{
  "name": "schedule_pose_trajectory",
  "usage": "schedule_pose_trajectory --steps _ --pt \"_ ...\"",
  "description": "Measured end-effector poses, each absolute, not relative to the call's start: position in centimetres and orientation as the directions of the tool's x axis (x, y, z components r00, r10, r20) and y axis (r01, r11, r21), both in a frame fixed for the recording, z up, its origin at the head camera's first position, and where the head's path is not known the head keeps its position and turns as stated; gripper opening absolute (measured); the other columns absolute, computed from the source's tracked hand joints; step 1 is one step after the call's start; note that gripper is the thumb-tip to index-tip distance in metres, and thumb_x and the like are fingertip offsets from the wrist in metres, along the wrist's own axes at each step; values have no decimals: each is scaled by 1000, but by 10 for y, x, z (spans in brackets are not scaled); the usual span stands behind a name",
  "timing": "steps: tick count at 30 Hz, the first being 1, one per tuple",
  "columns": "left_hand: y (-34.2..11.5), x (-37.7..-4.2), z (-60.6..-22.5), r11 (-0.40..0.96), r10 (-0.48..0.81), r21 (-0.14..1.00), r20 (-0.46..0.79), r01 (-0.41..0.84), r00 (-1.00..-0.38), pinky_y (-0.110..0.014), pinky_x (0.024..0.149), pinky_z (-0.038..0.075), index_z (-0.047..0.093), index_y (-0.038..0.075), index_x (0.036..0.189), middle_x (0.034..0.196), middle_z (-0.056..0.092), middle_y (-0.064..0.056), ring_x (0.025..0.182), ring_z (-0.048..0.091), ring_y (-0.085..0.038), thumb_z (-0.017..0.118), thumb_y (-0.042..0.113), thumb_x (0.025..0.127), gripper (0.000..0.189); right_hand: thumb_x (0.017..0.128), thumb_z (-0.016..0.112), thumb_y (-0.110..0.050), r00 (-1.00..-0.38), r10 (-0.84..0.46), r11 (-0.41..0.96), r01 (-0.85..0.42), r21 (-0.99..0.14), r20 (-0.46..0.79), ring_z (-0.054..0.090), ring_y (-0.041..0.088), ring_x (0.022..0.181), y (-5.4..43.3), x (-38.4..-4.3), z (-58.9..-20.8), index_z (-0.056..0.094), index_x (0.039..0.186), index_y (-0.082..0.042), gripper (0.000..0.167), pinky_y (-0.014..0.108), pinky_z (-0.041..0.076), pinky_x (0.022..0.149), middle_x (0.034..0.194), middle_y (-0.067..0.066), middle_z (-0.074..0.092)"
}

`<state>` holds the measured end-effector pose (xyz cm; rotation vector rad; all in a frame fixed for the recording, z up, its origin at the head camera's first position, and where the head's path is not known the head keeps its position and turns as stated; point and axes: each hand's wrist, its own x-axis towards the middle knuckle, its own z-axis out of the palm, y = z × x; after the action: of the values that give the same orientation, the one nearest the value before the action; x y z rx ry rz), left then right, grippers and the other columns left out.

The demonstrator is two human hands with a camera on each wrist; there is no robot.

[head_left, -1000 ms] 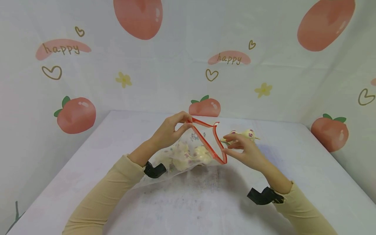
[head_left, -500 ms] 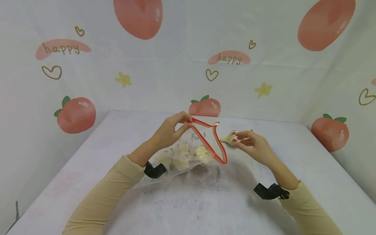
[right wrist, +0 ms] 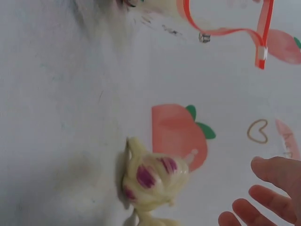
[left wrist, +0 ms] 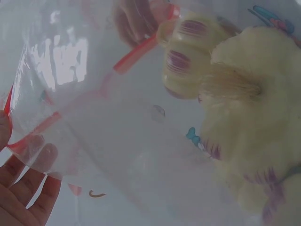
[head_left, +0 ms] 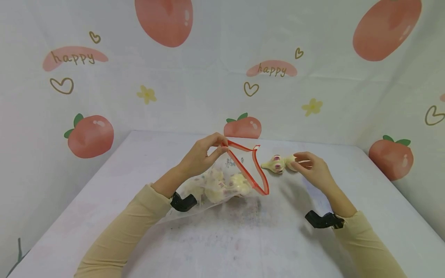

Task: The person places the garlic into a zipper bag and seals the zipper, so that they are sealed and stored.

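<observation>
My left hand (head_left: pixel 201 153) pinches the rim of a clear zip bag (head_left: pixel 242 165) with a red seal, keeping its mouth spread. Inside the bag lie several garlic bulbs (head_left: pixel 240 183), cream with purple streaks, seen close up through the plastic in the left wrist view. To the right of the bag mouth, two loose garlic bulbs rest on the table; the nearer-to-bag bulb (head_left: pixel 277 165) is fully visible. The farther bulb (head_left: pixel 289 163) is partly covered by my right hand (head_left: pixel 314 170). In the right wrist view its fingers (right wrist: pixel 273 200) are loosely spread and hold nothing.
A white, smudged tabletop (head_left: pixel 222 239) lies under everything. Behind it hangs a white cloth backdrop (head_left: pixel 208 77) printed with fruit, hearts and flowers. Black wrist mounts (head_left: pixel 323 220) stick out from both forearms.
My right hand has moved right, away from the bag mouth and past the first loose garlic bulb to the second. The left hand and the bag have stayed put.
</observation>
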<state>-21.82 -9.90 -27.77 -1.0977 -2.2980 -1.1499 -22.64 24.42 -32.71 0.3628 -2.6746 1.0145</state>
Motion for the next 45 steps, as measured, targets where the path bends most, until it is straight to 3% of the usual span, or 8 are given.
schedule_pose_trajectory --steps 16,26,45 --pt "-99 -217 -277 390 482 530 579 753 -657 -37 91 51 54 5 98 94 63 -9 95 63 -22 58 11 92 10 91 60 -22 -974 -7 707 -164 -687 226 46 50 117 259 -240 -337 44 129 8 51 57 39 99 131 35 45" --pt "-99 -217 -278 392 481 536 574 748 -663 -38 91 51 54 5 98 94 63 -9 96 63 -23 57 11 92 9 91 60 -27 -994 18 723 -64 -688 112 36 52 124 266 -252 -344 34 136 6 62 59 35 100 137 37 34" --pt "-99 -217 -279 392 483 535 572 749 -662 -38 93 50 54 5 98 94 63 -8 97 64 -23 57 11 92 9 91 58 -33 -1000 7 716 7 -698 -2 27 53 130 268 -263 -353 22 143 5 74 61 30 105 141 39 25"
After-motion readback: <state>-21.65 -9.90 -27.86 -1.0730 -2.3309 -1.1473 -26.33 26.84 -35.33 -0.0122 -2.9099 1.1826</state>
